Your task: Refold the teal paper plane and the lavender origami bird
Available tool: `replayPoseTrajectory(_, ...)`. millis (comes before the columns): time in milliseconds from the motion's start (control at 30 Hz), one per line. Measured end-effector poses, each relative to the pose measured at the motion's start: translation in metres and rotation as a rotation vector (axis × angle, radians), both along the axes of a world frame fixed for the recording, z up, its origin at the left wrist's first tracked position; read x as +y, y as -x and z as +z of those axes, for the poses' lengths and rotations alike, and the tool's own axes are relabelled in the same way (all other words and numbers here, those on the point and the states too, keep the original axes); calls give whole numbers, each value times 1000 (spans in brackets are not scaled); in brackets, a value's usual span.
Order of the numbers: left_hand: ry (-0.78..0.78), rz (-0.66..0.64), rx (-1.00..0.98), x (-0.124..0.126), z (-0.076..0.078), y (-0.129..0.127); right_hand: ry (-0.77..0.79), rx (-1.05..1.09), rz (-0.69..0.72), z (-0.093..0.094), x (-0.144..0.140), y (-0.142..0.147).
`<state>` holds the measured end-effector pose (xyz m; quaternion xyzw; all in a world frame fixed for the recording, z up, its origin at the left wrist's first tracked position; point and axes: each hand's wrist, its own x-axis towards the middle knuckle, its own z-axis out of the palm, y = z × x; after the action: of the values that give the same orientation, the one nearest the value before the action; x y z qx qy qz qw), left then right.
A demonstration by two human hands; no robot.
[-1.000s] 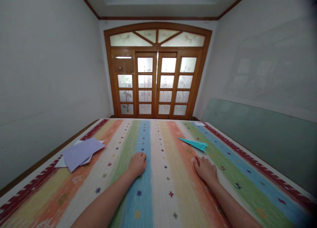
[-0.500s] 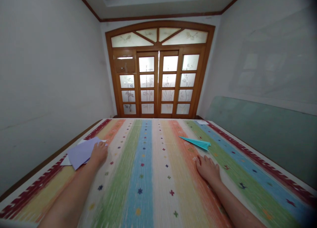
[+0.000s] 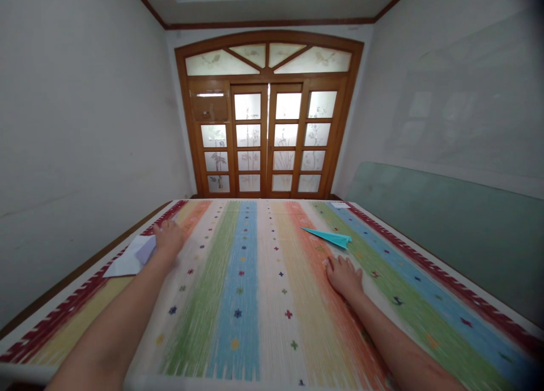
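Observation:
My left hand (image 3: pixel 169 239) is at the left side of the table, its fingers bent and closed on a sheet of purple paper (image 3: pixel 147 251). Most of that sheet is hidden behind the hand. Just left of it lies white paper (image 3: pixel 126 259), partly covered by the purple. On the right, my right hand (image 3: pixel 345 276) rests on the tablecloth with its fingers apart and nothing in them. A turquoise paper airplane (image 3: pixel 329 236) lies a little beyond those fingertips, not touched, its nose pointing to the far left.
A striped, patterned tablecloth (image 3: pixel 244 323) covers the table. Near the far right edge is a small white slip (image 3: pixel 340 205). A pale green panel (image 3: pixel 425 209) stands along the right side. Wooden doors with glass panes (image 3: pixel 267 136) close off the far end.
My left hand has shifted slightly away and to the left, and the purple sheet has turned, showing less of itself and more of the white paper. My right hand stays beside the airplane.

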<state>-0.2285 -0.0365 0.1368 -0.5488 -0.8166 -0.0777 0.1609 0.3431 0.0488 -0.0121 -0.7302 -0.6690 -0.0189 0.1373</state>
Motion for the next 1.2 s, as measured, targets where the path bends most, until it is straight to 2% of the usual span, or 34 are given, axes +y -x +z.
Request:
replayPoseTrajectory(67,-32,-75,35,9,8,-27,-17,5,20,4,-4,3)
replayPoseTrajectory(133,-34,-168,41,15,4,-65,-52,27,65,11,-8,12)
replayPoseTrajectory(167,-23,-217,35,15,-3,-87,-85,47,108,16,-11,18)
replayPoseTrajectory(200,-5,-268,23,13,-12,-112,-145,167,213,21,-13,27)
replayPoseTrajectory(267,42,-377,-11,3,-37,-164,-151,554,408,32,-16,47)
replayPoseTrajectory(300,69,-430,-32,-5,-51,-189,-97,782,468,35,-16,58)
replayPoseTrajectory(400,154,-572,-94,-35,-85,-251,0,932,489,36,-11,88)
replayPoseTrajectory(467,222,-697,-175,-55,-96,-274,73,1021,469,30,-6,101)
replayPoseTrajectory(500,245,-805,-213,-62,-96,-279,104,1062,454,25,-4,105)
replayPoseTrajectory(600,302,-1172,-302,-70,-84,-275,167,1165,421,12,-2,108)
replayPoseTrajectory(633,297,-1222,-342,-67,-79,-267,177,1192,418,9,-2,107)
replayPoseTrajectory(667,275,-1208,-376,-60,-74,-258,185,1215,420,7,-3,105)
replayPoseTrajectory(700,232,-1145,-397,-52,-71,-246,191,1234,424,5,-3,103)
replayPoseTrajectory(767,143,-930,-413,-31,-71,-220,200,1252,440,4,-3,98)
replayPoseTrajectory(833,52,-665,-392,-12,-78,-194,204,1240,458,4,-2,95)
replayPoseTrajectory(867,32,-595,-386,-5,-84,-182,202,1223,465,4,-2,95)
replayPoseTrajectory(1000,-2,-461,-374,7,-110,-154,170,1088,471,2,-4,96)
replayPoseTrajectory(1100,-18,-413,-363,7,-123,-149,95,944,476,2,-12,100)
replayPoseTrajectory(1200,-19,-399,-345,6,-130,-148,11,789,532,6,-22,103)
